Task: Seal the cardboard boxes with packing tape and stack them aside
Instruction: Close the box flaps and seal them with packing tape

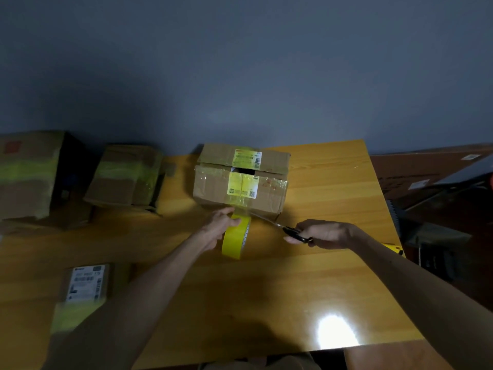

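Yellow tape roll (236,237) is clasped upright by the fingers (232,222) of the left hand (217,228). Black-handled scissors (286,228) are gripped in the right hand (322,233), blades reaching the strip drawn to the cardboard box (213,185), which stands on the counter (293,289).

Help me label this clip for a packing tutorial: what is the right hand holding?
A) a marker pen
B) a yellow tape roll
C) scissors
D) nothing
C: the right hand grips black-handled scissors, with the blades pointing toward the strip pulled from the yellow tape roll, which the left hand holds.
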